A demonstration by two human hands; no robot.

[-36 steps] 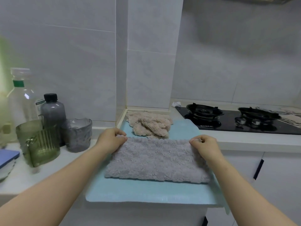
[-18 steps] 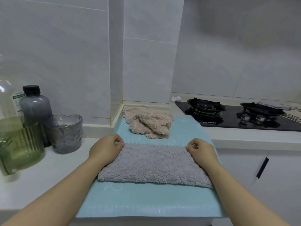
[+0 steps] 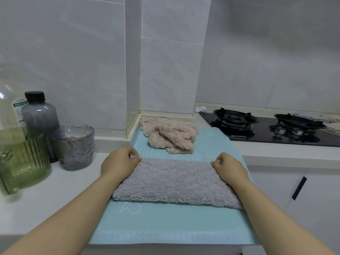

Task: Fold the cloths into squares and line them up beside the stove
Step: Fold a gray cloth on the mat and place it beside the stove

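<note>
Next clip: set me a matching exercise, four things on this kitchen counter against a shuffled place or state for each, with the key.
1. grey cloth
2. beige cloth
3. green glass jug
4. stove

A. black, right of the mat
B. crumpled at the mat's far end
C. flat, far corners pinched by left hand and right hand
D. left end of the counter

Pairs: 1-C, 2-B, 3-D, 4-A

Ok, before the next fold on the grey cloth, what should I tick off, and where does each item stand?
1. Left hand pinches far left corner of the grey cloth: ok.
2. Right hand pinches its far right corner: ok.
3. Grey cloth lies flat on the blue mat: ok.
4. Grey cloth is square: not ok, a wide rectangle.
5. Lower layers aligned: cannot tell.
6. Beige cloth folded: not ok, crumpled.
</note>
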